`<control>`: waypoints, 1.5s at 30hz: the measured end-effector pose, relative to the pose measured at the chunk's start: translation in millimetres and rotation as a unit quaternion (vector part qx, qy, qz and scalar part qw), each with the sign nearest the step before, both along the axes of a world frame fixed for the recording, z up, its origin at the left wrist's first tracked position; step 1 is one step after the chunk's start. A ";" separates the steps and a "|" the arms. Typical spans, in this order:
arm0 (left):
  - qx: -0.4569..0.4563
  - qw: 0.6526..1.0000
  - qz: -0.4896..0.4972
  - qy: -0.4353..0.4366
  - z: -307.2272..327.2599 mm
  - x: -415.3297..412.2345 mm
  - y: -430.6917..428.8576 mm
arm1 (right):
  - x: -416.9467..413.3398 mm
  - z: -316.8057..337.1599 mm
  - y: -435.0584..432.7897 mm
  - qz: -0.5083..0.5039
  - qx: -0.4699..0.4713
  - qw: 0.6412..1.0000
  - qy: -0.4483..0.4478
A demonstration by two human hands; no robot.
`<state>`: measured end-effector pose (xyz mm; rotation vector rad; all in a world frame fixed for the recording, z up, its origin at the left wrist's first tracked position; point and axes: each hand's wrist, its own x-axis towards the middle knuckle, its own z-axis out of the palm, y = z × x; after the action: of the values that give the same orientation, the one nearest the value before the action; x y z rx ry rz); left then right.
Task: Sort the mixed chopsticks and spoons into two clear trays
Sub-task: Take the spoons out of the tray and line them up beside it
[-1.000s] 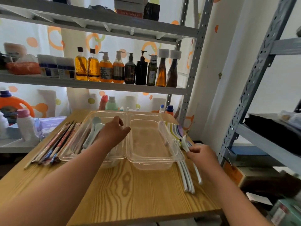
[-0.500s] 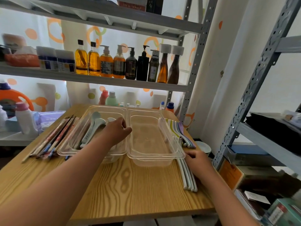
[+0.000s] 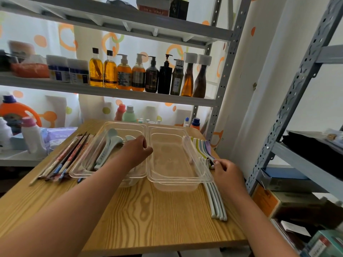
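Two clear trays stand side by side on the wooden table (image 3: 148, 219). The left tray (image 3: 122, 124) holds a few pale blue spoons (image 3: 109, 145); the right tray (image 3: 170, 160) has nothing in it. A pile of patterned chopsticks (image 3: 68, 158) lies left of the trays. Long-handled spoons (image 3: 216, 201) in several colours lie along the right tray's outer side. My left hand (image 3: 136, 151) rests over the left tray near the shared rim, fingers loosely curled, nothing visible in it. My right hand (image 3: 227, 173) pinches a spoon handle in the right-hand pile with its fingertips.
A metal shelf with a row of pump bottles (image 3: 148, 75) runs behind the table. Detergent bottles (image 3: 31, 136) and a purple packet (image 3: 59, 134) sit at the left. A second metal rack (image 3: 289, 112) with boxes stands close on the right.
My right hand came down from a raised position with a spoon and now has its fingertips on the spoon pile beside the right tray. My left hand stayed over the left tray.
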<state>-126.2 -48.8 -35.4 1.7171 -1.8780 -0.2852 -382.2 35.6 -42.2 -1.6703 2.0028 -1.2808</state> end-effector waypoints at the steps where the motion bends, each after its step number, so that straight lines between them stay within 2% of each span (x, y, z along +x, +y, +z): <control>1: -0.002 1.000 -0.004 -0.019 0.5 -0.4 0.8 | 4.1 3.2 -1.0 0.006 -0.019 1.000 0.005; 4: -0.004 0.998 -0.015 -0.056 2.5 1.1 2.3 | 22.3 13.5 -8.5 0.036 -0.054 0.998 0.020; 8: -0.005 0.999 -0.029 -0.030 10.6 14.3 6.1 | 58.9 27.6 -20.9 0.093 -0.080 0.992 0.019; 12: -0.014 0.999 0.048 -0.014 22.7 43.6 10.9 | 101.9 40.1 -26.5 0.172 -0.082 0.981 0.024; 16: 0.022 0.995 0.075 -0.055 21.8 65.7 11.3 | 136.1 39.6 -31.5 0.228 -0.045 0.972 0.033; 28: 0.152 0.971 0.068 -0.171 4.2 58.7 4.8 | 155.7 30.2 -38.0 0.240 -0.026 0.969 0.048; 32: 0.145 0.978 0.048 -0.143 2.8 42.1 0.0 | 154.8 27.7 -37.2 0.243 -0.018 0.969 0.048; 39: 0.185 0.967 0.033 -0.170 1.2 28.1 -3.3 | 147.7 29.1 -33.2 0.249 -0.016 0.967 0.053; 45: 0.122 0.986 0.053 -0.099 6.6 27.7 -1.4 | 139.0 29.3 -31.0 0.243 -0.013 0.969 0.035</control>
<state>-98.5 -50.2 -28.9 2.0681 -1.9481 -0.3252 -243.2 4.6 -12.9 -2.0709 1.4723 -1.0821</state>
